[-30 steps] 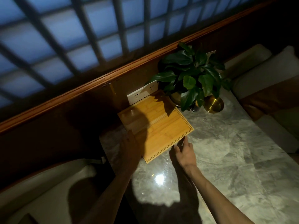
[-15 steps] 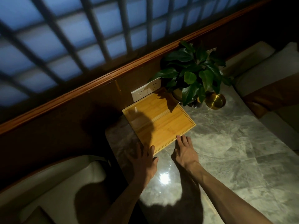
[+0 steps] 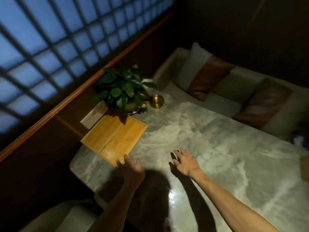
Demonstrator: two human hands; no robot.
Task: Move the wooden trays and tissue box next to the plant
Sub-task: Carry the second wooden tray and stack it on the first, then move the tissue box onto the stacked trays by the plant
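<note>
Two flat wooden trays lie together on the marble table, against the wall and right beside the green potted plant. My left hand hovers just off the trays' near corner, fingers spread, holding nothing. My right hand is over bare marble to the right of the trays, also spread and empty. At the far right edge a brownish box-like shape shows only partly; I cannot tell if it is the tissue box.
A small brass bowl stands to the right of the plant. White wall sockets sit behind the trays. A cushioned bench runs along the table's far side, another seat at lower left.
Both hands have come off the trays and pulled back, the right one swinging out to the right. The view has turned right, showing more table and bench. The trays stay put.
</note>
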